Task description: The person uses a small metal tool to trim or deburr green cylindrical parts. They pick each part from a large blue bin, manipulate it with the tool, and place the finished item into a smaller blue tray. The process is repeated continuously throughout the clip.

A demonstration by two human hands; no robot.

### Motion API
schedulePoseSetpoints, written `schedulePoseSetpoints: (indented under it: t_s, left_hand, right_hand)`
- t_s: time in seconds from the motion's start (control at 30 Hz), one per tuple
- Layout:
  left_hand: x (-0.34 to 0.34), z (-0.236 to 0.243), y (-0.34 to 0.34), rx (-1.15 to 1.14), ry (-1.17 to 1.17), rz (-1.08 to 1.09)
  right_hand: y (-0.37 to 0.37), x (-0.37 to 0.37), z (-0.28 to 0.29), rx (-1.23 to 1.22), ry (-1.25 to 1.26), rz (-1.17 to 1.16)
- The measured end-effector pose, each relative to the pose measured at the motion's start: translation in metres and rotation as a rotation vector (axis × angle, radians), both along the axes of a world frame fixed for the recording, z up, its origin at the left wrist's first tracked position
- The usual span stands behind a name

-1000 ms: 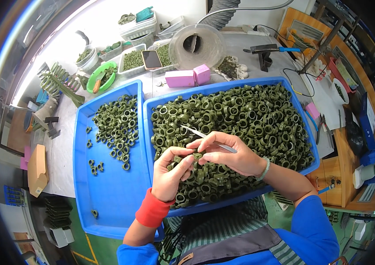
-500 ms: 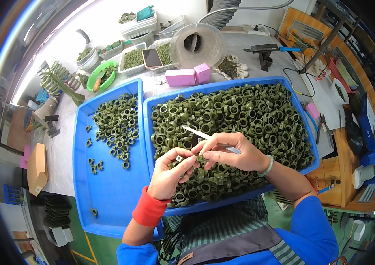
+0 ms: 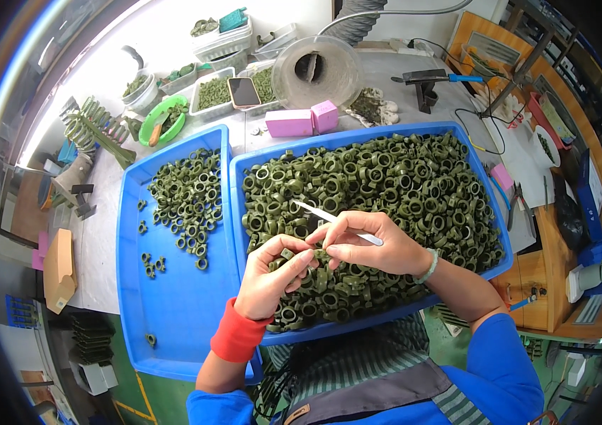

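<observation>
Over the nearer left part of a blue tray [image 3: 358,335] heaped with dark green rings [image 3: 386,173], my two hands meet at the fingertips. My left hand [image 3: 265,280], with a red wristband, pinches a green ring [image 3: 287,253] that the fingers mostly cover. In my right hand [image 3: 382,248], a slim white pointed tool [image 3: 322,212] is gripped, its tip aimed up and to the left. The right thumb and forefinger come close to the left fingertips; whether they touch the ring too is hidden.
A second blue tray [image 3: 180,322] at the left holds a smaller group of rings [image 3: 186,198]. Behind stand pink blocks [image 3: 290,124], a phone [image 3: 244,93] on plastic tubs, a green bowl [image 3: 182,126] and a clear round funnel [image 3: 343,74]. Pliers [image 3: 522,198] lie at the right.
The ring in my left fingers has turned a little, and its bright pale face no longer shows. Both hands have barely shifted; the white tool has slid very slightly.
</observation>
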State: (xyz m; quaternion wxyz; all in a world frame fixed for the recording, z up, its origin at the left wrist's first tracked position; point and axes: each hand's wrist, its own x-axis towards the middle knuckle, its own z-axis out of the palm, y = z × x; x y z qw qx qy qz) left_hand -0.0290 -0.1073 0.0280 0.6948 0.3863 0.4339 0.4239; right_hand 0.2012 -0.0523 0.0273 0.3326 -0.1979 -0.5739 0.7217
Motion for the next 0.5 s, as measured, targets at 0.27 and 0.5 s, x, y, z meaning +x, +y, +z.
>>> schedulePoseSetpoints:
  t_s: [0.27,0.5]
  left_hand:
    - [-0.0023,0.0000,0.0014,0.031,0.033,-0.067]
    - [0.0021,0.0018,-0.0002,0.016,-0.031,0.105]
  right_hand:
    - [-0.0002,0.0013,0.0033,-0.005,-0.081,-0.021]
    - [-0.0039,-0.0017,0.0002,0.295,-0.246,-0.131]
